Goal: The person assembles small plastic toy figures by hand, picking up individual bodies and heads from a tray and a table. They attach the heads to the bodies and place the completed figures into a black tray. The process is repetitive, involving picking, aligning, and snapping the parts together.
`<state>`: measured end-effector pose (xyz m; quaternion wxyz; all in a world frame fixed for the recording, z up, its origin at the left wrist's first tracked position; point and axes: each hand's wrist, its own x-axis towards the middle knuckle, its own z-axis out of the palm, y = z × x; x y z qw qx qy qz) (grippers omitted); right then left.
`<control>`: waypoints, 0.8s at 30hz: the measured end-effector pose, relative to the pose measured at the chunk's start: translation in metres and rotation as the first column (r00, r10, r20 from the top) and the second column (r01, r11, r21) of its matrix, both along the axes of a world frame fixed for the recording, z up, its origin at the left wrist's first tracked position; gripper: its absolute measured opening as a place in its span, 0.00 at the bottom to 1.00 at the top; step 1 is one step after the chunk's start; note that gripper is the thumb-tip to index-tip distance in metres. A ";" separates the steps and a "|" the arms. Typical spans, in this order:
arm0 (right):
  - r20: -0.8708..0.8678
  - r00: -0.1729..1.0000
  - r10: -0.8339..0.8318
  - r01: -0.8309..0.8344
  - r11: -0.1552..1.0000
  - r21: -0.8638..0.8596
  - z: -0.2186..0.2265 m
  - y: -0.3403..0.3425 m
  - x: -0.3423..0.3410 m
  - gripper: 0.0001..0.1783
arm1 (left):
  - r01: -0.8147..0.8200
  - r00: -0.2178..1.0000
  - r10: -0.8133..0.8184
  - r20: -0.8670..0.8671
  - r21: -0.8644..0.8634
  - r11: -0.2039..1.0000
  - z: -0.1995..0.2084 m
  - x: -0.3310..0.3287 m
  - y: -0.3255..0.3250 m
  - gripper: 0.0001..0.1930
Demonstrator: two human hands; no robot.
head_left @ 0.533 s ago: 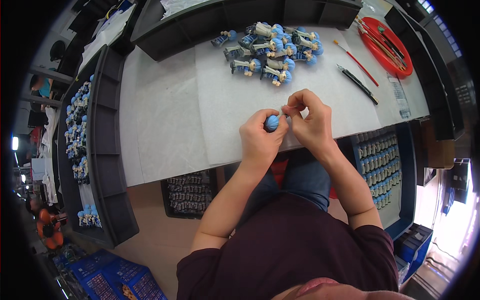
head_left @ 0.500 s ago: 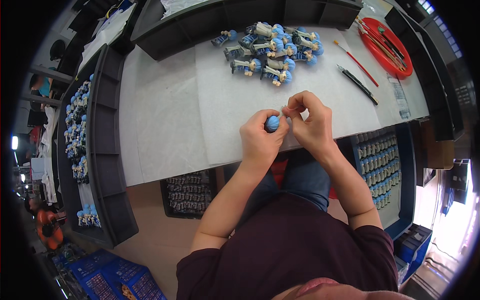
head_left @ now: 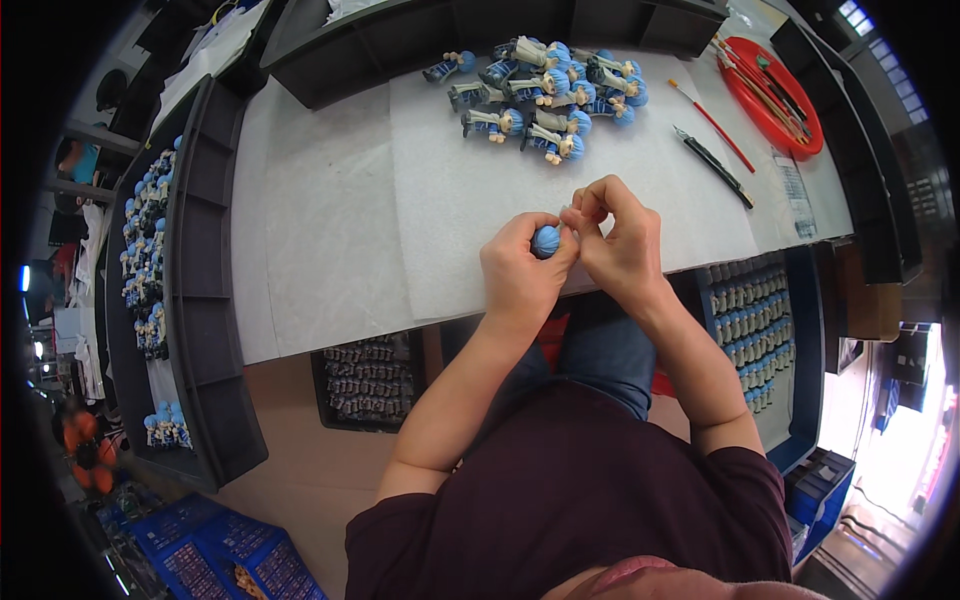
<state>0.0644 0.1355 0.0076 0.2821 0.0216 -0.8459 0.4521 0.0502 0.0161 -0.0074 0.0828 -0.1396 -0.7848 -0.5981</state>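
Note:
My left hand (head_left: 522,262) is wrapped round a small figurine (head_left: 546,241), of which only the ribbed light-blue hair shows. The rest of its body is hidden by my fingers. Right beside it, my right hand (head_left: 622,238) is closed in a pinch at the figurine's far side. A tiny pale bit shows at those fingertips, too small to name. Both hands are held over the table's near edge. Beyond them lies a heap of blue-haired figurines (head_left: 560,90) in blue and pale clothes, on a white sheet (head_left: 440,230).
On the right lie a red-handled brush (head_left: 722,135), a black pen-like tool (head_left: 715,168) and a red tray (head_left: 738,50) of brushes. Dark crates (head_left: 205,290) (head_left: 400,60) stand left and at the back. Trays of figurines (head_left: 803,340) (head_left: 370,425) sit below table level.
My hands keep nearly the same grip, with only slight finger movement at the figurine. The whole view has shifted a little.

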 end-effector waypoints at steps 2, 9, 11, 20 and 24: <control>0.029 0.999 -0.039 0.039 0.999 -0.002 0.003 0.005 -0.008 0.11 | -0.014 0.998 0.012 -0.055 -0.030 0.999 -0.003 -0.002 0.001 0.08; 0.021 1.000 -0.021 0.022 0.997 -0.074 0.000 0.007 -0.004 0.11 | -0.010 1.000 0.009 -0.006 -0.018 1.000 -0.002 0.000 0.000 0.08; 0.055 0.998 -0.044 0.047 0.998 -0.052 0.002 0.006 -0.007 0.12 | -0.015 1.000 0.015 -0.020 -0.013 1.000 -0.004 -0.001 0.001 0.08; 0.003 0.998 -0.062 0.062 0.998 -0.026 0.001 0.008 -0.011 0.12 | -0.003 0.998 0.000 0.065 0.046 0.999 0.004 0.001 0.001 0.08; -0.017 1.000 -0.004 0.003 0.999 -0.050 0.001 0.001 0.003 0.12 | -0.013 0.999 0.012 0.038 0.029 0.999 0.001 0.002 0.001 0.08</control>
